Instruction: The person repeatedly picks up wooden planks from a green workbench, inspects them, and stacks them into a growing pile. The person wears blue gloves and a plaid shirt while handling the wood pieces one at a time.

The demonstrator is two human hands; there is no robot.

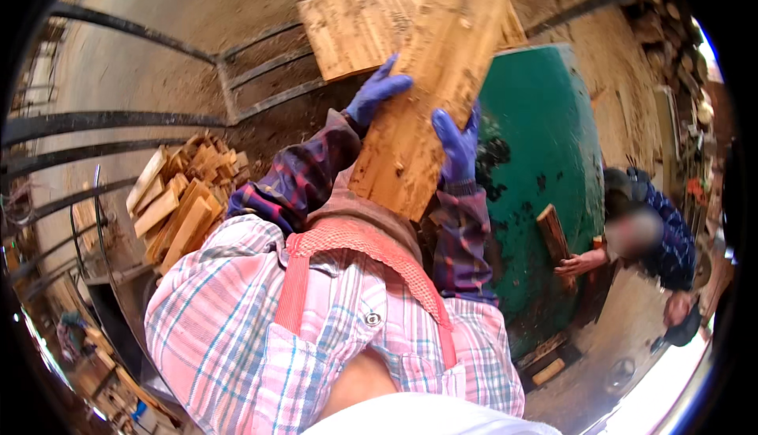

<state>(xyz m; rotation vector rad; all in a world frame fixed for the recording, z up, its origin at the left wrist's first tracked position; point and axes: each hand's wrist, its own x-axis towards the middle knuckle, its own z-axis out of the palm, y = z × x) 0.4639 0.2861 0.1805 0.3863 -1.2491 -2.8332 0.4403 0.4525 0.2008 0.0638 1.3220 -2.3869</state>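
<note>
A broad wooden board with dark knots and stains slants up and away in front of my body, its near end close to my waist. My left hand, in a purple-blue glove, grips its left edge. On the opposite edge, my right hand in a matching glove is closed round the wood, its thumb lying over the upper face. The fingers beneath the board are hidden. Beyond my left hand lies a pale wooden panel, partly covered by the board.
A green worktop with dark stains stands on the right. There, a co-worker's hand touches a bark-edged wood piece. To my left are a heap of wood offcuts and black metal rails.
</note>
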